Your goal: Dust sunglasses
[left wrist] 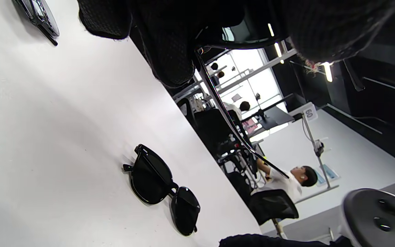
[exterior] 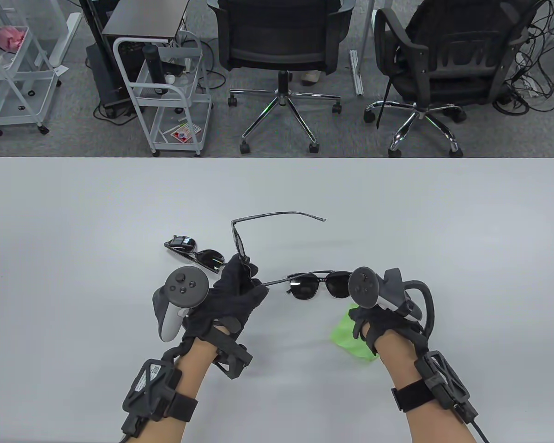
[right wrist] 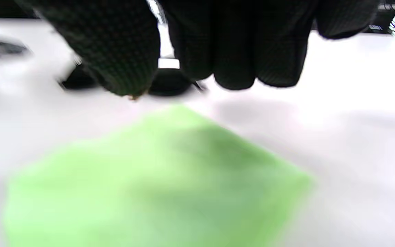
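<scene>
Black-framed sunglasses [exterior: 258,230] sit in our left hand [exterior: 233,295], lifted off the white table [exterior: 74,230] with their arms unfolded — one arm stretches away to the right above the tabletop, the other runs toward our right side. The gloved fingers are curled round the frame at the lens end; in the left wrist view the fingers [left wrist: 170,51] close over the frame and one thin arm crosses the picture.

Two more pairs lie on the table. A folded pair with dark lenses [exterior: 195,254] rests just left of our left hand, and a dark aviator-style pair [exterior: 321,285] lies between our two hands, its lenses flat on the surface.

Our right hand [exterior: 378,323] hangs over a bright green cloth [exterior: 353,339] near the table's front edge. From above, the tracker hides most of that hand; the right wrist view is blurred, showing the fingers [right wrist: 235,51] side by side above the green cloth — whether they grip anything we cannot tell.

Beyond the table stand two black office chairs [exterior: 281,41] and a white wire cart [exterior: 166,92].
</scene>
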The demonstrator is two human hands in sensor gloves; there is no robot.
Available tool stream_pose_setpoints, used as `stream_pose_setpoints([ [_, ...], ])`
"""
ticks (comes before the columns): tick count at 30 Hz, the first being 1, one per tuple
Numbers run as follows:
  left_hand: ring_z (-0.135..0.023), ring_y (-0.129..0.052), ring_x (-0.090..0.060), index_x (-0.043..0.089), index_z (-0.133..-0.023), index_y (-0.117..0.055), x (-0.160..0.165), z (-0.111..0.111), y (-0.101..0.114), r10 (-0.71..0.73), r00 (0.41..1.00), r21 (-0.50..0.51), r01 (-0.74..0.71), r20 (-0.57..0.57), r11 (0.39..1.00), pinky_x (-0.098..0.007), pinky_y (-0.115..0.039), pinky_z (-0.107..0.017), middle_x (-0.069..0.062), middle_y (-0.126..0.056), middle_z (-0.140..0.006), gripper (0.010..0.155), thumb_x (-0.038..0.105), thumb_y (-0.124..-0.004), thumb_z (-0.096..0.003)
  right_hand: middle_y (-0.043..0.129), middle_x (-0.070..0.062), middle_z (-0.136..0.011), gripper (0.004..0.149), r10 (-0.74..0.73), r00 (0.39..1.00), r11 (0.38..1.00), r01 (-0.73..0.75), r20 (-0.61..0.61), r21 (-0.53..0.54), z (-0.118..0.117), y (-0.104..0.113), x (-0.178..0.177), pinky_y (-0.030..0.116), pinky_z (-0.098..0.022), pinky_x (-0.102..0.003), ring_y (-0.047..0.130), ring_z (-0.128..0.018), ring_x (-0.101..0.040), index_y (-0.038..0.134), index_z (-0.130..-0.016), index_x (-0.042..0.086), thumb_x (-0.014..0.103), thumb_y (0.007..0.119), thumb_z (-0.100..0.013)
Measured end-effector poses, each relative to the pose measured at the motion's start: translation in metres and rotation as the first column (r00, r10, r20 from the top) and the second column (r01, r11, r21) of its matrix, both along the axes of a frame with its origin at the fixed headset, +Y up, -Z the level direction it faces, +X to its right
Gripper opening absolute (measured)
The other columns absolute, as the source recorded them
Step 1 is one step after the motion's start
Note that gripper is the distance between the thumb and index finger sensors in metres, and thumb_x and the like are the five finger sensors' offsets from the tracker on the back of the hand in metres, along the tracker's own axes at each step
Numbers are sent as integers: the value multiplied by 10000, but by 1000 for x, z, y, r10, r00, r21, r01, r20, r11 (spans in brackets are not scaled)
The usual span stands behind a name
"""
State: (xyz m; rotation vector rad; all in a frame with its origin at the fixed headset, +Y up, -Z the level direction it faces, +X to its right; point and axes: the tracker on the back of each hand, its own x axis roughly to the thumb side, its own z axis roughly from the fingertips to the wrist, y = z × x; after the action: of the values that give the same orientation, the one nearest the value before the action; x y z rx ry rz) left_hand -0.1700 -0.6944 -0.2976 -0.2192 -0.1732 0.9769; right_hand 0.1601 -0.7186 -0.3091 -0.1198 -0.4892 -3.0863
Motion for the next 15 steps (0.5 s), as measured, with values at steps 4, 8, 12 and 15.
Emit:
stream_pose_setpoints([
  [4,-950,-912,-152,279,-1076,-349,5,3,2,-50,999,26,50,15,998,-497,-639,-765,83,-594,-1096,936,669,-772,-338,793,-237,-937,710,62,998,992,-60,6,-113,-1,-21,-1,601,-566,-686,820,-779,-494,771,-930,28,459,931,-388],
  [8,-951,-909,-158,278,-1076,-351,7,3,1,-91,996,36,90,20,995,-503,-635,-764,80,-593,-1096,935,663,-777,-338,813,-177,-899,580,61,998,995,-62,-20,-83,-2,-24,-10,601,-581,-673,824,-762,-452,805,-855,80,395,927,-383],
  [12,-948,-911,-163,277,-1076,-355,7,3,3,-142,990,69,141,9,988,-507,-633,-763,76,-596,-1095,935,659,-781,-336,844,-141,-855,434,-122,992,987,120,-17,-108,-2,-20,-9,607,-583,-671,848,-738,-426,853,-749,129,348,929,-382],
  [15,-943,-914,-169,276,-1074,-366,7,5,8,-247,968,136,249,-34,959,-510,-634,-762,76,-605,-1091,935,655,-789,-331,863,-135,-842,424,-418,908,903,417,9,-108,0,-9,-2,630,-575,-669,881,-735,-423,857,-738,134,357,925,-383],
])
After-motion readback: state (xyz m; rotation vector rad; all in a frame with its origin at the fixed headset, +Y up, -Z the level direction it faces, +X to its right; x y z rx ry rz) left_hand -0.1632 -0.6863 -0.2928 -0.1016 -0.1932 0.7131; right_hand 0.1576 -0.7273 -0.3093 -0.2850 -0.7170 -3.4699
